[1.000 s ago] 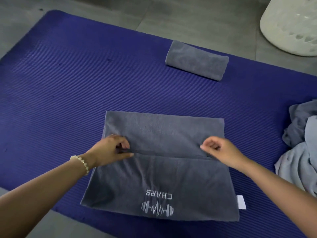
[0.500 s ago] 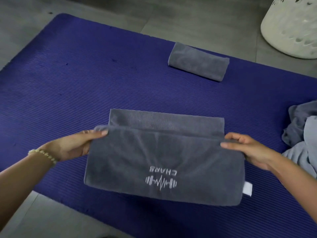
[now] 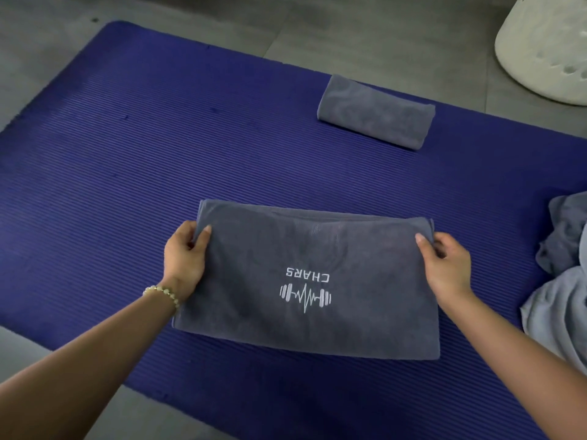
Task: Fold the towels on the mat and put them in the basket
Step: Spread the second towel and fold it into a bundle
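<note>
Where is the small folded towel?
Head view, right of centre: the folded towel lies on the blue mat beyond the logo towel, left of the white basket.

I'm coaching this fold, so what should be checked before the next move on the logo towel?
1. Left hand pinches the logo towel's far left corner: ok.
2. Right hand pinches its far right corner: ok.
3. Top layer's far edge flush with the layer beneath: not ok, a strip shows beyond it.
4. The logo towel lies wholly on the mat: ok.
5. Folded towel lies apart, farther back: ok.
6. Room in the basket: cannot tell, only its wall shows.
</note>
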{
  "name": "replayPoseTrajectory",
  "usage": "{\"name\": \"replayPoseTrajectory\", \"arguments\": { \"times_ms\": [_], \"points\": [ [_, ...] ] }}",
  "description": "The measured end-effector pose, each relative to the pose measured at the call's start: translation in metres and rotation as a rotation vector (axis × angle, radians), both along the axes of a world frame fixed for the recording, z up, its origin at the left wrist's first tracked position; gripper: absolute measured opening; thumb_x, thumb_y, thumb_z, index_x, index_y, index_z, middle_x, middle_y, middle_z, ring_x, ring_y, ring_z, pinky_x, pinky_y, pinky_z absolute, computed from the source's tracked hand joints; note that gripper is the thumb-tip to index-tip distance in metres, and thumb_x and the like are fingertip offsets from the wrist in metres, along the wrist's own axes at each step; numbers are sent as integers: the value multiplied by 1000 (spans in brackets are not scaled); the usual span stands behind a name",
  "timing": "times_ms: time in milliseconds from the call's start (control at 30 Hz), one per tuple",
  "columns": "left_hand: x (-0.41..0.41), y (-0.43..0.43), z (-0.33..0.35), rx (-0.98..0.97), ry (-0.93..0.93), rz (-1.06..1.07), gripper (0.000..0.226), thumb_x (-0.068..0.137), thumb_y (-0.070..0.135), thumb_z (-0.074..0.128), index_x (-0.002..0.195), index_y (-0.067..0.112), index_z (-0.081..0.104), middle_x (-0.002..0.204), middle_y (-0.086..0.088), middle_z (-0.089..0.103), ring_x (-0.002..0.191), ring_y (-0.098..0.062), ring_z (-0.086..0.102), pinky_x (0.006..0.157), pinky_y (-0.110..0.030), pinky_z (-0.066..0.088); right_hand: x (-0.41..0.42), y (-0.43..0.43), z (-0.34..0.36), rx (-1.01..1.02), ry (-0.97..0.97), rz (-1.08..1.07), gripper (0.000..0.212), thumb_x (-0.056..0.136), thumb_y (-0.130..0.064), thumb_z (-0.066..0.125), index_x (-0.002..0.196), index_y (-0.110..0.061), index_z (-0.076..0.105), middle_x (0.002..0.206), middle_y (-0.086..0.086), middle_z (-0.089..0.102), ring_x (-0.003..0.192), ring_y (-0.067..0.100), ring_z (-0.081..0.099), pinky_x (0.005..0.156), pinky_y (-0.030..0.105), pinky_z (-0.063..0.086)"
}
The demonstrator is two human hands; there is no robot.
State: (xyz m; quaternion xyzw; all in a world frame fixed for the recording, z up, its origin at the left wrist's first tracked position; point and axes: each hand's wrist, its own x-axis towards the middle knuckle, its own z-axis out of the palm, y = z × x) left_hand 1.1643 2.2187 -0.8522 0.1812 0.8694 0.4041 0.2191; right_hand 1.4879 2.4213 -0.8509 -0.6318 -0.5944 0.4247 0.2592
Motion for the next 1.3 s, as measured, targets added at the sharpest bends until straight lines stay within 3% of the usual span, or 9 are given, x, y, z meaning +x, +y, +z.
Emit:
{"name": "replayPoseTrajectory", "arguments": {
  "times_ms": [300,400,533,633,800,967,1100,1167,1300],
  "points": [
    [-9,8,2,-168,-191,-27,28,94,40,55,105,15,59,98,-1,62,93,-18,58,84,-29,43,-5,18,-3,-278,-56,14,46,83,-38,70,118,-11,56,105,1,63,94,19,62,76,29,48],
    [-9,-11,0,-207,-174,-32,34,93,42,55,99,10,64,94,-2,66,88,-20,61,81,-31,45,8,10,3,-341,-91,85,42,81,-38,73,107,-7,62,100,3,66,84,15,63,67,24,49],
    [4,-53,-10,-314,-119,-108,38,93,39,55,82,5,68,79,-14,69,77,-28,63,73,-39,48,32,-13,1,-473,-83,99,40,78,-42,74,95,-6,69,93,3,72,87,20,68,81,36,55],
    [17,-72,-14,-293,-38,-113,37,95,33,53,77,2,61,77,-23,65,68,-31,57,66,-41,46,37,-43,-9,-352,-124,77,38,79,-41,73,92,-7,66,87,3,70,81,17,66,64,29,51],
    [25,-75,-16,-261,30,-83,29,94,35,54,81,9,57,71,-7,59,67,-24,54,57,-32,40,37,-61,-17,-178,-95,30,30,84,-35,70,78,-7,61,76,6,66,69,21,62,56,25,44],
    [23,-77,-16,-315,67,-63,27,87,40,64,100,18,56,96,2,57,84,-19,56,71,-32,42,45,-69,-18,-92,-192,28,37,83,-45,67,94,-12,54,80,-1,65,75,20,64,56,28,45],
    [19,-72,-12,-378,-27,-132,39,81,49,67,101,16,55,90,2,62,82,-18,60,65,-26,40,43,-74,-13,216,-360,150,50,88,-42,62,124,-11,47,124,4,49,111,24,53,88,43,49],
    [19,-61,-2,-427,-117,-154,39,83,47,66,102,15,53,87,2,60,83,-19,59,68,-29,42,39,-72,-15,364,-472,345,55,93,-41,55,139,-14,41,148,7,33,136,24,33,113,45,29],
    [11,-39,24,-360,-449,-193,37,84,40,68,112,17,59,101,1,66,94,-18,62,85,-32,46,26,-66,-32,312,-612,721,69,93,-61,16,151,-24,23,161,-2,8,148,14,-2,120,38,-3]
  ]
}}
